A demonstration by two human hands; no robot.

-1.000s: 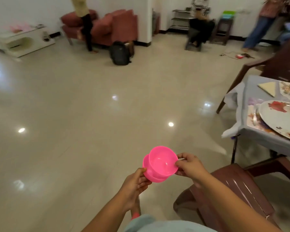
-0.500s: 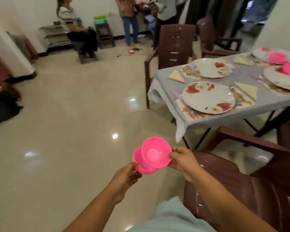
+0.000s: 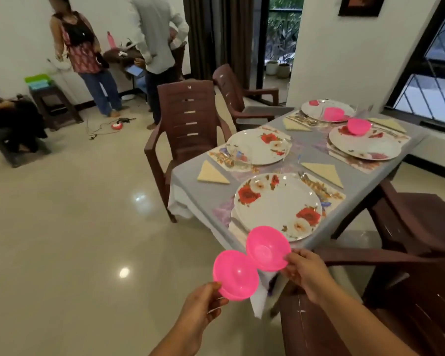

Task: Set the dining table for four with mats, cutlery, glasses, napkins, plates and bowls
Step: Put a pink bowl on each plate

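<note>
Two pink bowls held apart in the air, short of the desk (image 3: 190,186) corner. Left grip (image 3: 203,304) pinching the rim of the lower bowl (image 3: 235,274); right grip (image 3: 305,271) pinching the rim of the upper bowl (image 3: 267,249), just before the nearest flowered plate (image 3: 278,205). Two more pink bowls (image 3: 359,125) on the far plates.

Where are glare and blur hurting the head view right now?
Head view: ceiling-light glare spots on the glossy floor; bright window behind a dimmer table; wide-angle bending at the edges. Both pink bowls, in the left hand and the right hand, read sharp, while the far plates look soft.
</note>
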